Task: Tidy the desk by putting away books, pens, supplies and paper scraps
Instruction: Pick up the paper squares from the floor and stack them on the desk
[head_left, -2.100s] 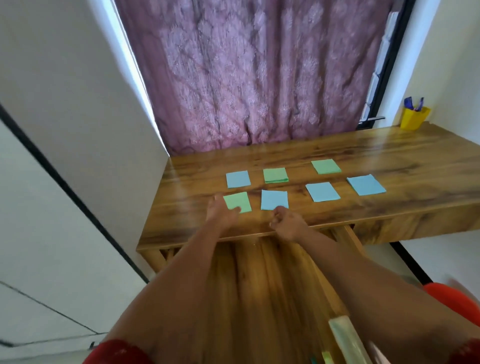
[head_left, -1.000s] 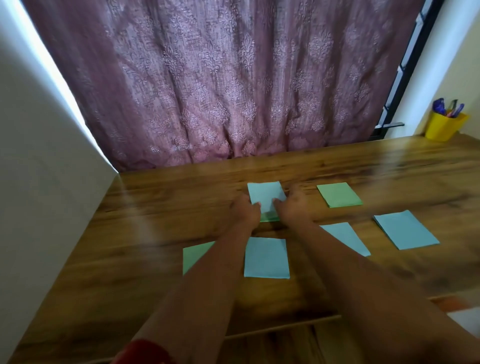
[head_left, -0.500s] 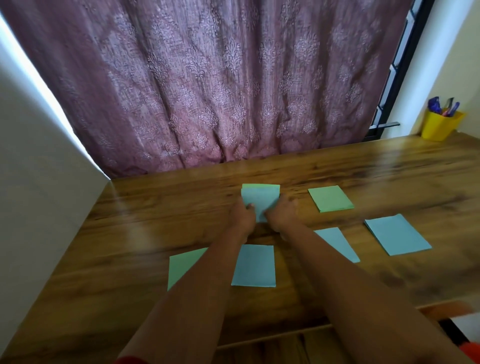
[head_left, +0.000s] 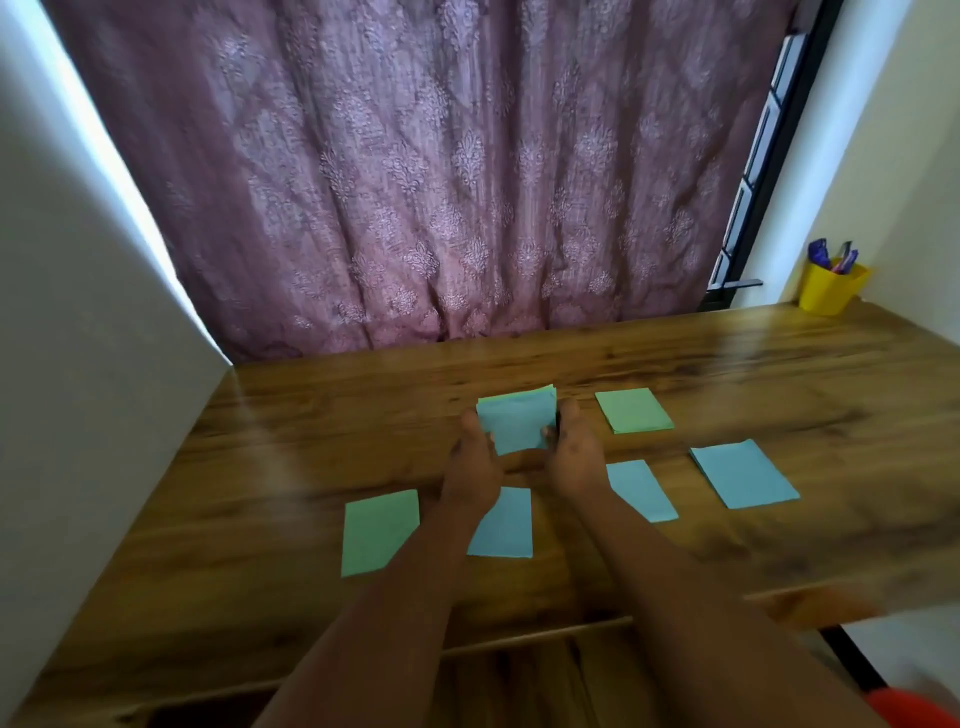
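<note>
Both my hands hold a small stack of paper squares (head_left: 515, 422), blue on top with green behind, lifted off the wooden desk (head_left: 779, 374). My left hand (head_left: 470, 462) grips its left edge and my right hand (head_left: 571, 457) grips its right edge. On the desk lie more paper squares: a green one (head_left: 632, 410) to the right of the stack, a blue one (head_left: 744, 473) further right, a blue one (head_left: 644, 491) by my right wrist, a blue one (head_left: 506, 525) between my forearms, and a green one (head_left: 376, 530) at the left.
A yellow pen holder (head_left: 831, 286) with pens stands in the far right corner. A purple curtain (head_left: 441, 182) hangs behind the desk, and a white wall (head_left: 78, 338) borders its left side. Something red (head_left: 914, 706) shows at the bottom right.
The blue square that lay on the green one is now gathered with it in both hands and raised slightly. The view has shifted a little to the left.
</note>
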